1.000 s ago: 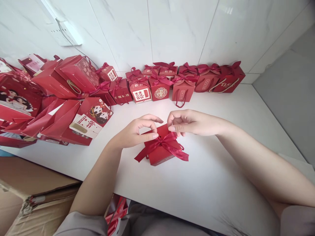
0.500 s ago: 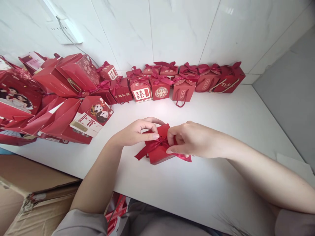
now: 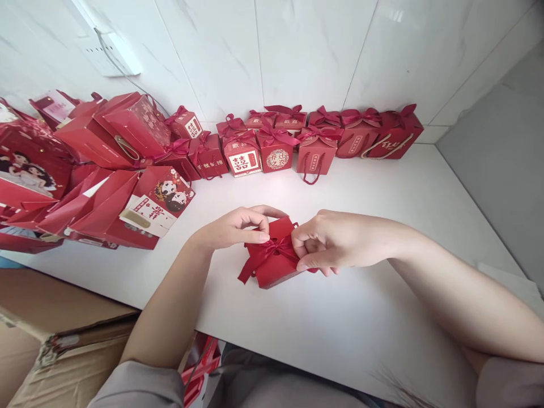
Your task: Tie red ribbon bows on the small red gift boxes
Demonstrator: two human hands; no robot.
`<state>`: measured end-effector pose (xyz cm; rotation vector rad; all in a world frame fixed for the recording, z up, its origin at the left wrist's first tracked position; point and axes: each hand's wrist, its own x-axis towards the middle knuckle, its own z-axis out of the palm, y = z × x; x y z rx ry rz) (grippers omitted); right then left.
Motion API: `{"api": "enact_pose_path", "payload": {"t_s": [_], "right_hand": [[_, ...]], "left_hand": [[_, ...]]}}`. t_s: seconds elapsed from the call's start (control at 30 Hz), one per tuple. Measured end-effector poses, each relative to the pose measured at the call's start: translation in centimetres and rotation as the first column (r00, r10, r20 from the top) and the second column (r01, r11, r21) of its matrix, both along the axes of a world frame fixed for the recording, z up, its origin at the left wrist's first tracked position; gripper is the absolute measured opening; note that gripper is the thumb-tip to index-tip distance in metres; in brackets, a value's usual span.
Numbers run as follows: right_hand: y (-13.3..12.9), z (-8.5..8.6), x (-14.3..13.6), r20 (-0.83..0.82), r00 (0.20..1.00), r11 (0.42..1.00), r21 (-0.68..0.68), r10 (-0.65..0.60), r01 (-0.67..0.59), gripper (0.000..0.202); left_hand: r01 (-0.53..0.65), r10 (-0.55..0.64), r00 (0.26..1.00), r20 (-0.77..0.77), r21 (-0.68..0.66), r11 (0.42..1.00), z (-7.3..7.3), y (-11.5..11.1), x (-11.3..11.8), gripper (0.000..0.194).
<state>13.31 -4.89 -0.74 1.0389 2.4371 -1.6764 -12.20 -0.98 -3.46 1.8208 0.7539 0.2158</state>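
A small red box [image 3: 276, 271] rests on the white table, with a dark red ribbon [image 3: 257, 258] tied in a bow on its top. At its left side, my left hand [image 3: 240, 228] pinches a loop of the ribbon between thumb and forefinger, the other fingers reaching behind the box. My right hand [image 3: 325, 241] is closed at the box's right side, its thumb and fingers pinching the ribbon there. The right part of the bow is mostly hidden by that hand.
Rows of red gift boxes [image 3: 278, 157] with ribbons line the tiled wall. Larger red boxes [image 3: 119, 209] are heaped at the left. A cardboard carton [image 3: 80, 351] stands at the lower left, below the table edge. A socket [image 3: 113, 54] with a cable is on the wall.
My right hand has shifted slightly right and the ribbon's right tail is now mostly out of sight. The left ribbon tail hangs lower and closer to the box.
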Motion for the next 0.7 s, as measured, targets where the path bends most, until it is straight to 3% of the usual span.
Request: {"api": "enact_pose_path", "payload": {"t_s": [0.3, 0.57, 0.7], "right_hand": [[0.2, 0.2, 0.3, -0.003, 1.000, 1.000, 0.007, 0.019, -0.019, 0.021], [0.3, 0.3, 0.7, 0.031, 0.998, 0.997, 0.040, 0.059, -0.060, 0.019], [0.7, 0.4, 1.2, -0.017, 0.999, 0.999, -0.038, -0.028, 0.027, 0.028]], "left_hand": [[0.039, -0.038, 0.999, -0.030, 0.063, 0.997, 0.1, -0.3, 0.5, 0.026], [0.084, -0.080, 0.995, -0.053, 0.085, 0.993, 0.5, -0.6, 0.3, 0.010], [0.116, -0.116, 0.993, -0.022, 0.041, 0.992, 0.4, -0.2, -0.1, 0.008]]}}
